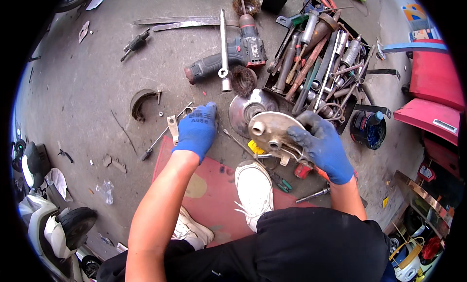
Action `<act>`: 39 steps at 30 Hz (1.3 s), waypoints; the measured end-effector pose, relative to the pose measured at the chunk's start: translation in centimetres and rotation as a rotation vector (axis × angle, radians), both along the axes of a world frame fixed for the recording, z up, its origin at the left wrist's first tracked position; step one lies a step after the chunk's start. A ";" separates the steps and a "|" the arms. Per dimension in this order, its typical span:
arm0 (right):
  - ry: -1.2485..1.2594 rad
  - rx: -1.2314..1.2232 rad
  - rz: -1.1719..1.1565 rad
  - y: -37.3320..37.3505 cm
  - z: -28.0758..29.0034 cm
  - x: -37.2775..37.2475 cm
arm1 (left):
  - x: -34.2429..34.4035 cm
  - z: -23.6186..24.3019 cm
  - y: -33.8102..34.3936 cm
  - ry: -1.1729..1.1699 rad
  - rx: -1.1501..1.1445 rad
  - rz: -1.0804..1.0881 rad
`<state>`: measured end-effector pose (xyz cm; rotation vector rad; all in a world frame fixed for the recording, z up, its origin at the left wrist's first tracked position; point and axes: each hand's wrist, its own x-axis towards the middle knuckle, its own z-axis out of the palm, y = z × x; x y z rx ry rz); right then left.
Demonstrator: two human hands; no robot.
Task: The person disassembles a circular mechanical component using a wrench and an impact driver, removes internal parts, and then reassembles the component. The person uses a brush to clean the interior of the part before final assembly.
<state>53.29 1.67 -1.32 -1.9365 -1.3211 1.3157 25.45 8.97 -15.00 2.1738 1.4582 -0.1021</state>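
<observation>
My right hand, in a blue and grey glove, grips the edge of a round metal brake backing plate with two raised bosses. The plate is tilted and raised off the ground in front of me. My left hand, in a blue glove, is low over the floor, its back toward me. Its fingers point down and away and are mostly hidden. Beside them lies a pale metal lever arm, and a thin screwdriver passes near it. A round shiny metal disc lies behind the backing plate.
A cordless drill, a socket wrench and wire brush wheels lie ahead. A box of tools stands right, near a black tub. A curved brake shoe lies left. My white shoe is close below.
</observation>
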 end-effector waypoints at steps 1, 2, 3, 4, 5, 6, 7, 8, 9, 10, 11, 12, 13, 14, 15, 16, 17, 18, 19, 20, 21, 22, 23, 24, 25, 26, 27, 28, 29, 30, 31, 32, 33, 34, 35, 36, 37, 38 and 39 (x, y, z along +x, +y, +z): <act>0.043 -0.068 0.023 0.5 0.2 0.4 | 0.7 1.5 0.4 -0.007 0.007 -0.018; 0.062 -0.096 0.025 0.9 0.6 0.7 | 0.8 2.6 1.0 -0.153 -0.153 0.088; 0.094 -0.121 0.031 1.4 0.9 0.8 | 0.1 3.7 1.8 -0.287 -0.309 0.197; 0.126 -0.147 0.037 1.8 0.8 0.8 | -0.6 5.0 2.6 -0.420 -0.468 0.307; 0.213 -0.116 0.024 1.9 -0.2 1.1 | -1.1 7.2 3.6 -0.527 -0.648 0.421; 0.295 -0.089 -0.015 2.1 -0.8 0.9 | -2.3 8.9 4.5 -0.593 -0.767 0.452; 0.374 -0.055 -0.053 2.6 -1.2 0.6 | -3.7 10.2 5.6 -0.663 -0.882 0.478; 0.364 -0.083 -0.043 3.3 -1.3 0.4 | -4.9 11.3 6.5 -0.734 -0.995 0.505; 0.361 -0.108 -0.028 4.0 -1.4 0.1 | -6.1 12.8 6.8 -0.761 -1.019 0.565; 0.308 -0.102 0.010 4.4 -1.6 -0.2 | -7.2 13.8 6.7 -0.793 -1.050 0.622; 0.254 -0.095 0.049 4.7 -1.8 -0.4 | -8.1 14.7 6.5 -0.825 -1.080 0.682; 0.208 -0.082 0.094 5.1 -1.9 -0.8 | -9.1 15.9 6.2 -0.814 -1.085 0.716; 0.066 -0.094 0.130 5.3 -2.3 -1.2 | -9.9 17.0 5.9 -0.803 -1.090 0.750; -0.029 0.034 0.103 4.9 -3.1 -1.6 | -10.7 18.0 5.5 -0.794 -1.097 0.785; -0.125 0.164 0.073 4.2 -4.1 -1.9 | -11.2 19.0 5.2 -0.843 -1.130 0.800; -0.225 0.293 0.039 3.7 -4.4 -2.0 | -11.4 19.7 4.8 -0.877 -1.117 0.791; -0.280 0.324 0.036 3.5 -4.1 -2.1 | -11.3 20.2 4.3 -0.911 -1.107 0.780; -0.354 0.466 0.057 3.5 -3.6 -2.6 | -11.1 20.6 3.8 -0.947 -1.097 0.766; -0.430 0.609 0.076 3.6 -2.9 -3.2 | -10.8 20.9 3.1 -0.962 -1.048 0.772; -0.508 0.751 0.091 3.6 -2.1 -3.7 | -11.0 20.6 2.7 -0.954 -1.013 0.742; -0.399 0.736 0.072 3.1 -0.7 -4.7 | -10.7 20.4 2.2 -0.941 -1.019 0.752; -0.173 0.644 0.089 2.6 0.7 -6.1 | -10.4 20.3 1.6 -0.925 -1.022 0.768; 0.041 0.546 0.102 2.4 1.8 -7.5 | -10.0 20.2 1.3 -0.943 -1.044 0.758; 0.144 0.579 0.174 2.4 2.4 -8.9 | -9.5 20.3 1.2 -0.959 -1.063 0.745; 0.172 0.668 0.231 2.6 2.3 -10.4 | -9.1 20.5 1.2 -0.973 -1.078 0.735; 0.204 0.757 0.289 2.9 2.1 -12.0 | -8.9 20.8 1.1 -0.966 -1.088 0.745; 0.199 0.806 0.334 3.2 1.9 -12.6 | -8.6 21.3 1.1 -0.958 -1.101 0.747; 0.194 0.854 0.380 3.4 1.7 -13.2 | -8.3 21.5 1.0 -0.949 -1.112 0.750; 0.238 0.800 0.433 3.4 1.9 -13.3 | -7.9 21.6 0.6 -0.967 -1.101 0.762; 0.288 0.744 0.486 3.4 1.9 -13.5 | -8.0 21.7 0.6 -0.915 -1.107 0.712; 0.246 0.755 0.444 3.1 1.9 -13.8 | -8.1 21.9 0.8 -0.862 -1.111 0.664; 0.274 0.754 0.428 3.1 2.0 -13.9 | -8.2 22.0 0.8 -0.810 -1.114 0.617; 0.306 0.752 0.415 3.2 2.1 -14.1 | -8.4 22.0 0.6 -0.810 -1.143 0.612; 0.337 0.750 0.403 3.1 2.1 -14.1 | -8.7 21.8 0.3 -0.810 -1.172 0.606; 0.349 0.762 0.360 3.0 1.9 -14.1 | -8.9 21.6 0.1 -0.810 -1.201 0.601; 0.360 0.773 0.316 2.7 1.4 -14.0 | -9.1 21.4 -0.1 -0.809 -1.211 0.603; 0.380 0.719 0.224 2.6 1.3 -13.8 | -9.3 21.2 -0.3 -0.807 -1.221 0.605; 0.404 0.667 0.129 2.5 1.3 -13.5 | -9.4 21.1 -0.5 -0.806 -1.231 0.606; 0.436 0.548 -0.015 2.6 1.4 -13.1 | -9.3 21.1 -0.5 -0.805 -1.222 0.615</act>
